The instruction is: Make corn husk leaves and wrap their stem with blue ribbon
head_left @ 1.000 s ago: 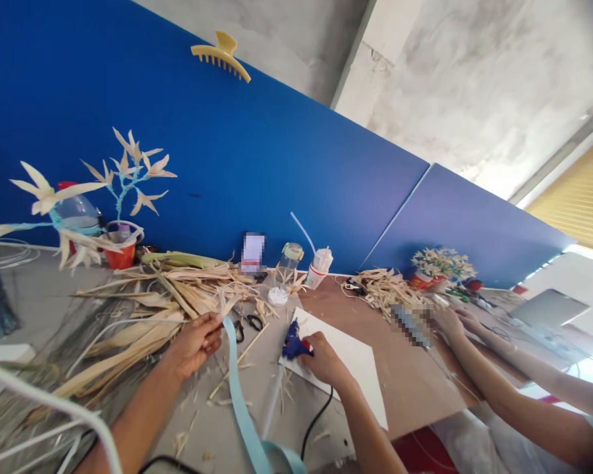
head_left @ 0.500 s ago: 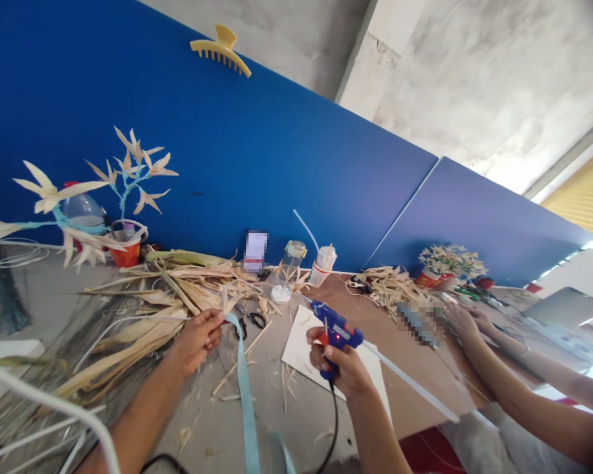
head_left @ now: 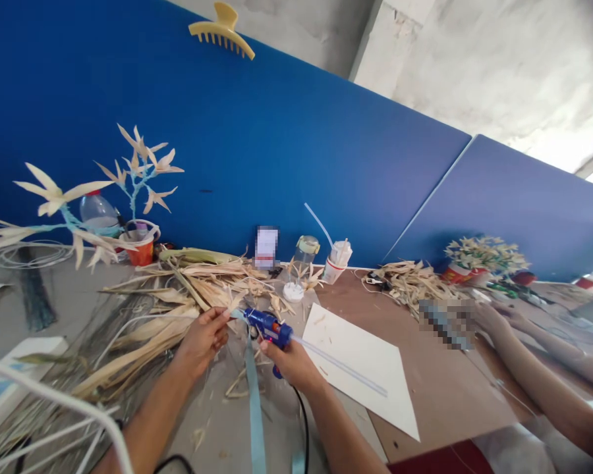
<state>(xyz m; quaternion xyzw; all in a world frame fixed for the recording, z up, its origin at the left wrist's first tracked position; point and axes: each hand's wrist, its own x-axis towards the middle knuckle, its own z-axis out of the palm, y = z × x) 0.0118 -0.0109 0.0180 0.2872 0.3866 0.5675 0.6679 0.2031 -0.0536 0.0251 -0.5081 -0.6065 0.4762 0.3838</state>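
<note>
My left hand (head_left: 205,342) pinches the upper end of a light blue ribbon (head_left: 255,408), together with a small piece of pale dried husk (head_left: 235,303). The ribbon hangs down toward me over the table. My right hand (head_left: 294,362) is wrapped round a blue hot glue gun (head_left: 268,327) with a red light showing. A long clear glue stick (head_left: 346,368) sticks out of its back. The gun's nozzle is at the ribbon close to my left fingertips; whether it touches cannot be made out.
Dried corn husks (head_left: 153,329) lie behind my left hand. A white board (head_left: 375,375) lies right of the gun. Husk flowers stand in a red cup (head_left: 141,252) at left. At the back are a phone (head_left: 267,247) and glass jar (head_left: 306,250). Another person's arm (head_left: 528,368) is at right.
My right hand has brought the glue gun leftward to the ribbon beside my left fingers. My left hand keeps its pinch. The view has shifted a little.
</note>
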